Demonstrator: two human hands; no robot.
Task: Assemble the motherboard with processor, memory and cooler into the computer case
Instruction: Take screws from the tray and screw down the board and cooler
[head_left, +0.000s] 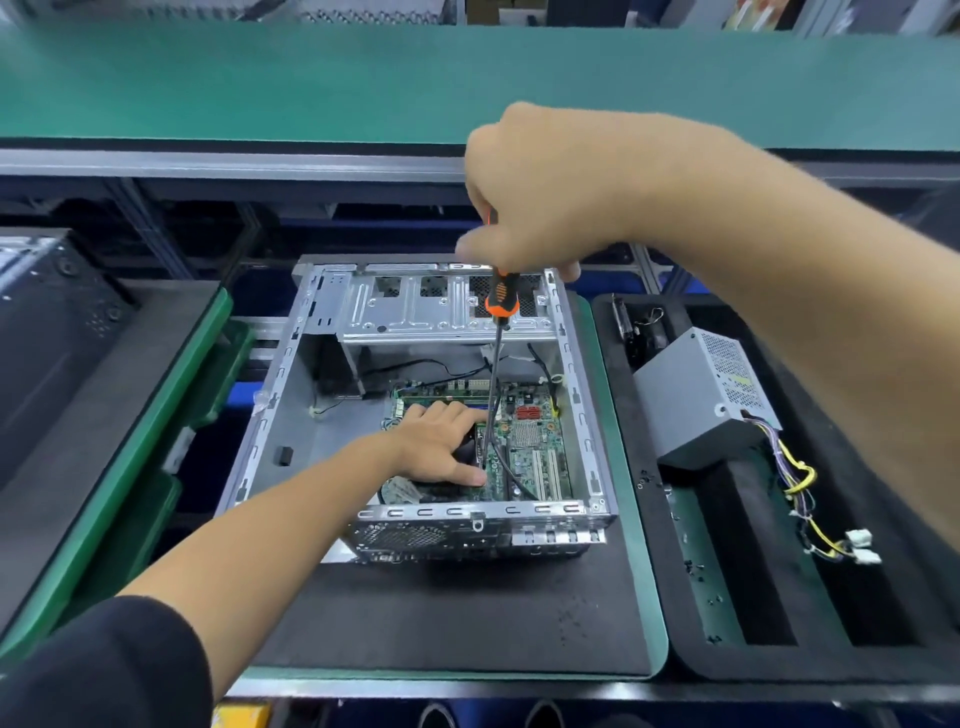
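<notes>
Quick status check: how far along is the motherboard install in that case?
Done: the motherboard already lies inside the open case. In hand: the right hand grips the screwdriver, tip down by the board, while the left hand rests on the cooler area. Left: the power supply sits outside on the tray, cables loose.
</notes>
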